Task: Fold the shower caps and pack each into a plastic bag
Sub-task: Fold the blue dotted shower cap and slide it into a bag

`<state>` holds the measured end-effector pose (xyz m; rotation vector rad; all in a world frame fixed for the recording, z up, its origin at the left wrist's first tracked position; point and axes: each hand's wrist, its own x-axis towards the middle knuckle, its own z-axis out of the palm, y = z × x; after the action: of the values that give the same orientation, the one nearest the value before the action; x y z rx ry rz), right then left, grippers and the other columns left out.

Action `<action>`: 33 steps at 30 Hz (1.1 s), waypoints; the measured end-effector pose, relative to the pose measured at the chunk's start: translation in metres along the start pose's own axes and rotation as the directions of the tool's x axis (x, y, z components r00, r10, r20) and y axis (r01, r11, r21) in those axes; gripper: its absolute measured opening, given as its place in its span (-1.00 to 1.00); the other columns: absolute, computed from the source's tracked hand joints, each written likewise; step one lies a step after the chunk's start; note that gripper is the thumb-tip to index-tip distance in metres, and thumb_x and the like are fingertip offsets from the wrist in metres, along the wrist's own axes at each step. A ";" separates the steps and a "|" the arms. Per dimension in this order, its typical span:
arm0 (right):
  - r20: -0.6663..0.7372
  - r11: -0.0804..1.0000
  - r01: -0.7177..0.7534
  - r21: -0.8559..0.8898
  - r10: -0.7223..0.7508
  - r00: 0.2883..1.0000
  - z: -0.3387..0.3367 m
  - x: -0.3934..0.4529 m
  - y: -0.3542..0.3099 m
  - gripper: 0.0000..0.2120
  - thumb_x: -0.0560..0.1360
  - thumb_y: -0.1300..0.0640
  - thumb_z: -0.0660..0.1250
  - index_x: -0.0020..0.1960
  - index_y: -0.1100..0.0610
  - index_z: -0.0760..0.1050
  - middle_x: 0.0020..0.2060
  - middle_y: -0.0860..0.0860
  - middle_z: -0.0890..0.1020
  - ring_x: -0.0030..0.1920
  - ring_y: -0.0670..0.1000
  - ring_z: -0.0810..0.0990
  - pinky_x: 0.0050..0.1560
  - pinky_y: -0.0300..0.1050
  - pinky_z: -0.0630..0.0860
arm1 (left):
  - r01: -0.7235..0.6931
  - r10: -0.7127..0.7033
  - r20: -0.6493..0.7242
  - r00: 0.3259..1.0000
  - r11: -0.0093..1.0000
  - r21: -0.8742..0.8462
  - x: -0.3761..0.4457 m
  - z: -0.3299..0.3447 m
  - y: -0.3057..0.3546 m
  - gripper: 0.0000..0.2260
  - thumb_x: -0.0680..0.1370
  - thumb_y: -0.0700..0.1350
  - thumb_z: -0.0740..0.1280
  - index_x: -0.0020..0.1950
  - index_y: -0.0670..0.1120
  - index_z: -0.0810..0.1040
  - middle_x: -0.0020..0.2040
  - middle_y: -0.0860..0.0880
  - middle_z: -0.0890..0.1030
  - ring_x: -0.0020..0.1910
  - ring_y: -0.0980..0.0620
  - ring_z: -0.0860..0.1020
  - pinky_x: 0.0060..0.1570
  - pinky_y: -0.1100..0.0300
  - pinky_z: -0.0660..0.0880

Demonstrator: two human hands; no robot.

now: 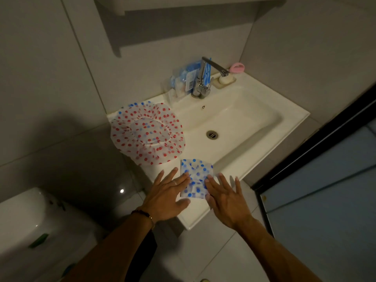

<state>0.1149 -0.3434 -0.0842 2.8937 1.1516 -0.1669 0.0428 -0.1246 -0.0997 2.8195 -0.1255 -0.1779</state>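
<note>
The room was dim, and much of it was hard to read. Behind the tap [203, 82] stood a cluster of clear packets with blue print [184, 81], but what they held could not be made out. Part of the folded cap lay under the fingers of both hands, so its near edge was hidden. At the lower left a white toilet [24, 216] was cut off by the edge of the view, and a shelf [183, 5] above the tap was cut off at the top.

The folded shower cap [196, 176] was a clear plastic square with blue dots, lying flat on the front rim of the sink [284, 123], just in front of the basin and forward of the tap. The left hand [168, 194] lay flat with its fingers straight and spread, its grip slack, the fingertips touching the cap's left edge. The right hand [225, 197] was likewise spread and flat, its grip holding nothing, the first fingers pressing the cap's right edge.

Left of the basin, well to the tap's near left, the red-dotted shower cap [147, 133] lay unfolded, a round puffed shape with a gathered elastic ring at its middle; a few blue dots showed along its far edge. It overhung the sink's left rim and sat near the folded cap without touching it.

Right of the tap sat a bar of soap [225, 79] in a dish, with a pink brush [237, 67] behind it.
</note>
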 end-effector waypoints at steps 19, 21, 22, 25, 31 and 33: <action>0.119 0.682 -0.250 0.688 0.234 0.965 -0.036 0.026 -0.013 -0.87 0.55 0.05 0.25 0.05 0.03 0.50 -0.08 -0.02 0.63 -0.12 -0.03 0.58 -0.21 -0.31 0.46 | 0.091 -0.198 -0.260 0.945 0.924 -0.371 0.007 -0.013 0.023 -0.77 0.58 0.01 0.22 0.19 -0.05 0.42 0.06 -0.02 0.57 -0.06 0.11 0.57 -0.14 0.33 0.55; 0.168 0.671 -0.312 0.673 0.272 0.948 -0.037 0.031 -0.016 -0.88 0.55 0.07 0.25 0.06 0.05 0.48 -0.07 0.01 0.62 -0.11 -0.01 0.58 -0.23 -0.31 0.48 | 0.138 -0.250 -0.207 0.946 0.886 -0.442 0.008 -0.012 0.024 -0.73 0.57 0.03 0.25 0.23 -0.03 0.38 0.08 0.00 0.57 -0.05 0.10 0.60 -0.19 0.35 0.57; 0.190 0.667 -0.339 0.663 0.289 0.938 -0.035 0.034 -0.017 -0.87 0.54 0.08 0.25 0.06 0.06 0.48 -0.05 0.02 0.62 -0.09 0.01 0.59 -0.19 -0.25 0.54 | 0.159 -0.267 -0.192 0.944 0.882 -0.444 0.009 -0.012 0.024 -0.72 0.57 0.03 0.25 0.24 -0.03 0.37 0.08 0.01 0.56 -0.04 0.09 0.60 -0.20 0.36 0.56; 0.242 0.663 -0.392 0.638 0.310 0.919 -0.032 0.041 -0.021 -0.85 0.52 0.10 0.29 0.08 0.07 0.47 -0.02 0.07 0.63 -0.05 0.07 0.62 0.00 -0.05 0.61 | 0.171 -0.251 -0.248 0.936 0.938 -0.301 0.009 -0.010 0.024 -0.71 0.58 0.05 0.22 0.25 -0.03 0.41 0.10 -0.01 0.56 0.02 0.09 0.56 -0.07 0.34 0.53; 0.150 0.788 -0.362 0.499 0.332 0.931 -0.026 0.051 -0.023 -0.84 0.50 0.19 0.24 0.05 0.09 0.51 0.02 0.08 0.57 -0.04 0.09 0.57 -0.02 -0.10 0.53 | 0.100 -0.079 -0.174 0.981 0.988 0.116 0.012 0.006 0.010 -0.45 0.25 0.05 0.58 0.19 -0.03 0.57 0.16 -0.07 0.60 0.15 -0.10 0.54 0.02 0.00 0.56; 0.042 0.837 -0.327 0.439 0.344 0.938 -0.019 0.047 -0.027 -0.84 0.53 0.09 0.26 0.08 0.07 0.52 0.03 0.06 0.52 -0.03 0.05 0.54 -0.07 -0.16 0.50 | 0.042 -0.018 -0.167 0.986 0.989 0.140 0.012 0.008 0.005 -0.47 0.28 0.07 0.55 0.20 -0.04 0.57 0.18 -0.02 0.61 0.21 -0.08 0.54 0.07 -0.05 0.55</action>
<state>0.1316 -0.2908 -0.0695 3.4518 0.6475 -0.4141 0.0529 -0.1330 -0.1065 2.9655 -0.0595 0.0619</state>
